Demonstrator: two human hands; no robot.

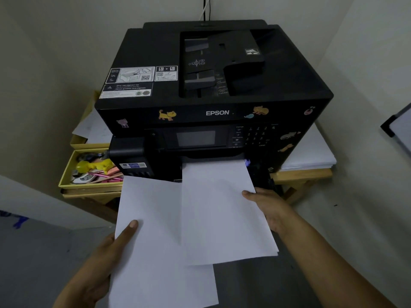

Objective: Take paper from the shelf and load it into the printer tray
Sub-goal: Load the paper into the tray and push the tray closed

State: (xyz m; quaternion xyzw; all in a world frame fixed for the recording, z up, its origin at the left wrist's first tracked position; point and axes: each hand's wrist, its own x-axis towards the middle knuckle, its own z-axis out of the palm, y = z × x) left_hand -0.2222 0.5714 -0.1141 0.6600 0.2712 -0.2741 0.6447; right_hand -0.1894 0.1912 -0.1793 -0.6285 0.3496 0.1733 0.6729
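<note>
Far left, a yellow tray (66,172) of pens and small clutter is sitting on the wooden worktop (302,175) beside the printer (213,94), with loose sheets lying in a second tray behind it. The person's left hand (106,258) is holding a separate sheet of paper (155,230) by its left edge, thumb lying on top and fingers hidden beneath, so the hand is clamped on that sheet; it is probably being kept out of the way, low and to the left, leaving the feed opening unobstructed. At centre, a thin stack of paper (222,207) is running with its far edge into the front opening under the control panel (206,138), apparently partway into the tray. The right hand (266,210) is gripping this stack along its right edge, thumb over the top corner and fingers under, likely steadying it so that it is going in square rather than skewed. Whether the stack is seated against any guides cannot be told; the slot interior is dark. Further right, a pile of white paper (311,152) is resting on the worktop beside the printer, its near edge overhanging slightly. Loading is looking underway, not finished.
</note>
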